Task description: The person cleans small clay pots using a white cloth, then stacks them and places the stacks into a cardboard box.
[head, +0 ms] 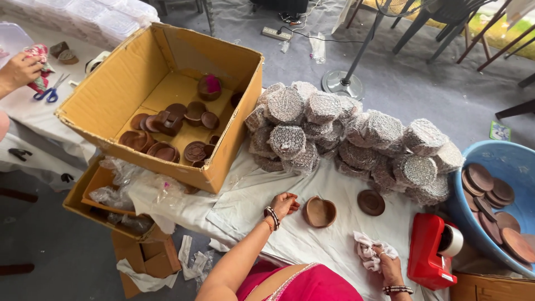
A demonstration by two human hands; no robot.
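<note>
on the white cloth-covered table [312, 178], the left hand [284, 204] rests with fingers curled loosely, empty, its fingertips just beside a brown clay bowl [320, 212] that sits open side up. the right hand [384, 262] is closed around a crumpled white cloth [365, 249], well apart from the bowl. a flat clay lid [371, 202] lies near the bowl, toward the heap of bubble-wrapped bundles [345, 134] (stacked several deep and leaning against one another). that heap looks like the main hazard: a nudge from a reaching arm could likely tip the outer bundles onto the bowl or lid, and clay of this kind would probably chip. the bowl also sits close to the table's near edge, so a careless sweep of the cloth might slide it off. a red tape dispenser [432, 251] stands just beside the right hand, and a bump could shove it toward the blue tub [501, 159] of clay lids. at far left another person's hand [19, 69] holds something pink, near blue-handled scissors [51, 92] and the open cardboard box [111, 83].
</note>
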